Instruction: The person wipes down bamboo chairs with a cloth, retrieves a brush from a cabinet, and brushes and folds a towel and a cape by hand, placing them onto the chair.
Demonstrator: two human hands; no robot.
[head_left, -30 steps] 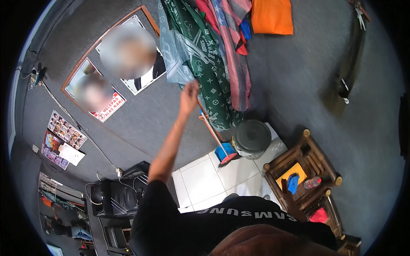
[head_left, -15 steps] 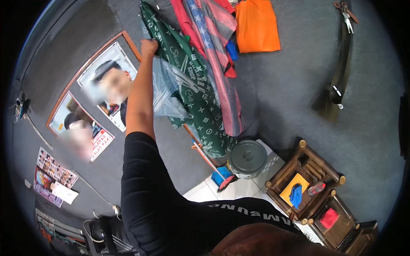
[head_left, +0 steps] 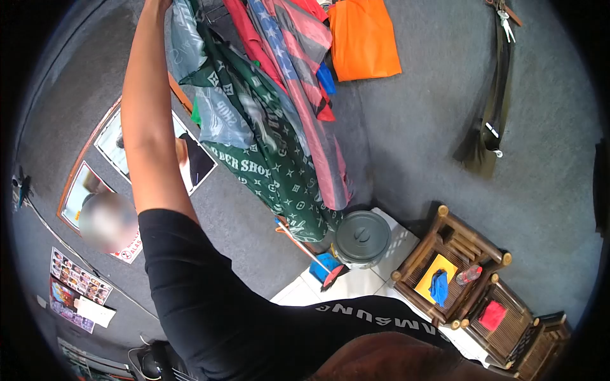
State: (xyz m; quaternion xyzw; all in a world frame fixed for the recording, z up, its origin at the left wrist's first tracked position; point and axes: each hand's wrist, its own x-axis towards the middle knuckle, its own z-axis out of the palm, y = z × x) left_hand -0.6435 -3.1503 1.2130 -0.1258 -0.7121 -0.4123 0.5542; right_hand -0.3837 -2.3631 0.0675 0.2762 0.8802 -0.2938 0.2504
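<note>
My left arm stretches up the left side of the head view. My left hand [head_left: 157,4] is mostly cut off by the top edge, closed on the edge of a green barber cape [head_left: 279,171]. White lettering and star patterns cover this cape, and its paler reverse side [head_left: 185,41] shows beside my hand. The cape hangs in long folds down to near a lidded bin. Right beside it hang a red and blue striped cape [head_left: 311,120] with stars and an orange cloth or bag [head_left: 364,41]. My right hand is out of view.
Below the capes stand a grey-lidded bin [head_left: 362,237] and a broom with a blue dustpan [head_left: 327,267]. Bamboo chairs [head_left: 416,254] hold a blue cloth [head_left: 439,287], a bottle [head_left: 469,275] and a red item [head_left: 492,315]. Posters [head_left: 79,276] and a dark strap [head_left: 495,108] hang on the walls.
My left hand has moved up and to the left, drawing the green cape's edge with it. The cape is spread wider, showing more of its paler side and lettering.
</note>
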